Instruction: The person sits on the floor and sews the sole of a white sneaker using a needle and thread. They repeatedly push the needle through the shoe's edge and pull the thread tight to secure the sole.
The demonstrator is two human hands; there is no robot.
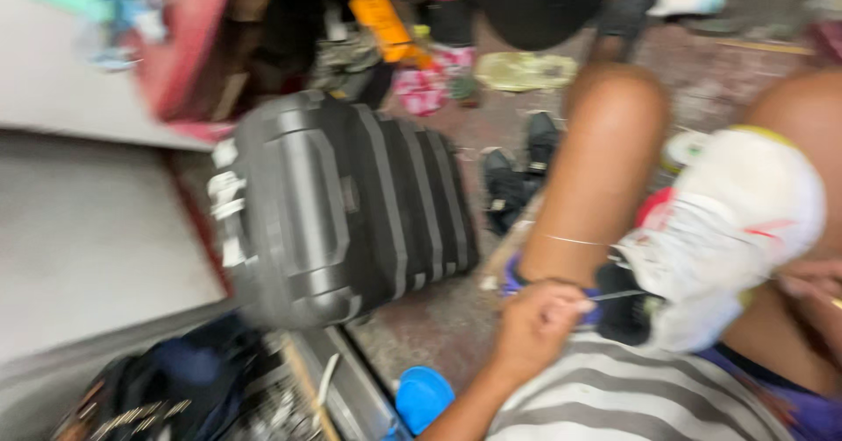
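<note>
Grey-striped cloth (pixel 614 393) lower centre. Left hand (pixel 537 323) pinching thin white thread (pixel 574 241), taut toward white worn sneaker (pixel 728 231) at right. Right hand (pixel 811 288) edge-cropped, grip unclear. Risk: thread snapping under overpull.

Left hand (pixel 537 320) pinches a thin thread (pixel 574 241) beside a white shoe (pixel 732 231) (picture blurred).

1. Light is soft, even and moderately bright, with no hard shadows.
2. Motion blur smears the whole view, strongest toward the left edge.
3. The grey hard case (pixel 338 209) shows dull sheen along its ribs.
4. Nothing is sharply focused.
</note>
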